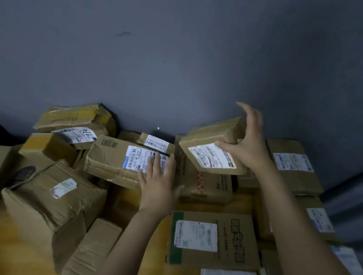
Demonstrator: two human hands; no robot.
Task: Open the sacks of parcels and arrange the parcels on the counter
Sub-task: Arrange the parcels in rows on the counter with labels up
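At one o'clock from the middle of the heap, a small taped parcel (pixel 209 156) sits tilted, its label face turned toward me and its lower edge resting on a box with red-and-white tape (pixel 203 186). My right grip (pixel 250 148) is against its three o'clock end: the thumb lies on the label face, while the fingers are spread wide and straight, pointing up past the parcel, so nothing is clamped. My left grip (pixel 158 180), at nine o'clock from there, lies flat with its fingers straight on the label of a longer, creased parcel (pixel 115 160), pressing on it and not curling round it.

I judge the tilted parcel to be light and fairly stiff, being cardboard wrapped in glossy tape that may slip under a loose pinch. I would take it across its short ends, thumb on top and fingers beneath, not by the dented corners.

Further parcels crowd round: a large wrapped box (pixel 53 202) at nine o'clock and a green-edged carton (pixel 211 235) at six o'clock. All lie on the yellow desk (pixel 8 245) below a grey wall (pixel 166 49).
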